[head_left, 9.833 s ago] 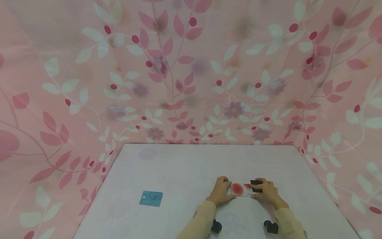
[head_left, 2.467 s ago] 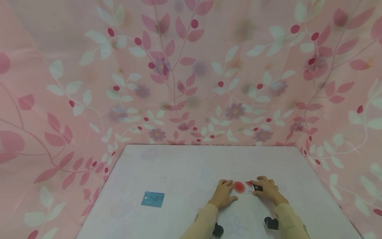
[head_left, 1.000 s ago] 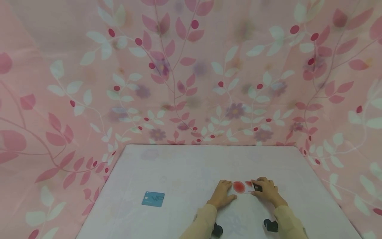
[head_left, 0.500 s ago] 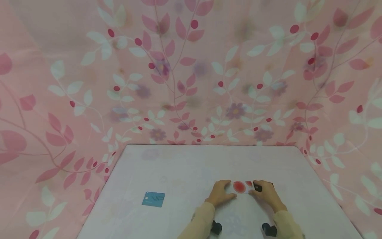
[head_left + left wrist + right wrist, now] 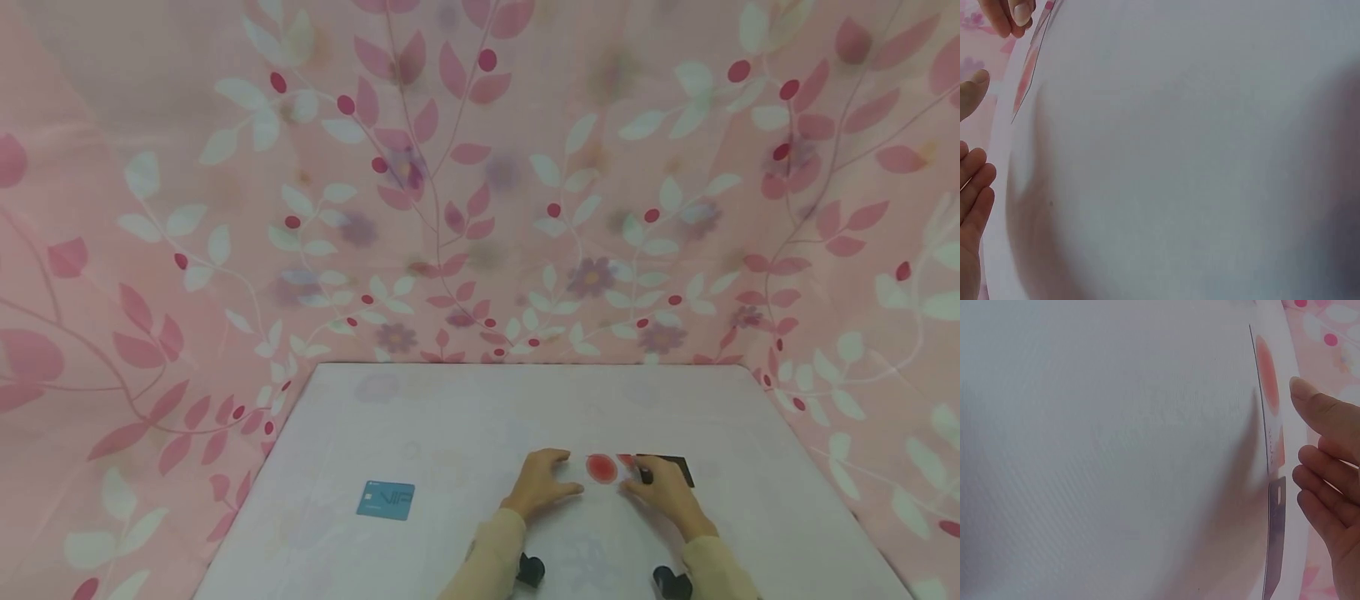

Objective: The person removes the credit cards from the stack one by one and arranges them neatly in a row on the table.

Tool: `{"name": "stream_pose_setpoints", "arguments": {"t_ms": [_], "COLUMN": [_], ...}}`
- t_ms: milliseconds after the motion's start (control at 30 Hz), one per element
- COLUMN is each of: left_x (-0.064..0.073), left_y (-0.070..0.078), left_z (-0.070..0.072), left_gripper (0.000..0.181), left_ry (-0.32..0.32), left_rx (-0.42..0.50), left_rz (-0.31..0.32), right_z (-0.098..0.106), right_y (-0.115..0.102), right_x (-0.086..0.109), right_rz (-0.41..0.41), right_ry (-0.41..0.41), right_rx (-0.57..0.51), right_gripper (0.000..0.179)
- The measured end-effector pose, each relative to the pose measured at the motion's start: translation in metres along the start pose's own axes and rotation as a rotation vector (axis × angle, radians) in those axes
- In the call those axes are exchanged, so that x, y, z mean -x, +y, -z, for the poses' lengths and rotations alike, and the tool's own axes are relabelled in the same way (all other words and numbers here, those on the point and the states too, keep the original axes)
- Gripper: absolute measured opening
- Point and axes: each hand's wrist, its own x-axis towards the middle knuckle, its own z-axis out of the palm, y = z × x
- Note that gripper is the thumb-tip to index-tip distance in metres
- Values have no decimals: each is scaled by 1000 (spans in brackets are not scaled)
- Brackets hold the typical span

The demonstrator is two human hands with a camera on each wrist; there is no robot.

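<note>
A white card with a red circle lies flat on the white table, its right end beside a black card. My left hand is just left of the white card, thumb and fingers spread, touching nothing. Over the seam between the two cards hovers my right hand, partly covering the black one. In the right wrist view, that hand's fingers are apart from both the white card and the black card. A blue VIP card lies by itself toward the left.
The white table has its far edge against a pink curtain printed with leaves and flowers. Dark rounded wrist devices sit below both forearms.
Both hands have let go of the cards and drawn back slightly toward me, the left one also leftward. More of the black card shows. The cards in the row now lie end to end.
</note>
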Motion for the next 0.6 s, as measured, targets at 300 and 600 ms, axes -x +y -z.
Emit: {"name": "stream_pose_setpoints", "arguments": {"t_ms": [300, 600], "left_x": [6, 15], "left_y": [-4, -9], "left_z": [12, 24], "left_gripper": [50, 52], "left_ry": [13, 30], "left_rx": [13, 1], "left_rz": [-26, -4], "right_z": [-4, -18], "right_y": [-11, -21], "right_x": [2, -1], "right_rz": [53, 81], "right_ry": [46, 80], "right_rx": [-51, -118], "right_gripper": [43, 39]}}
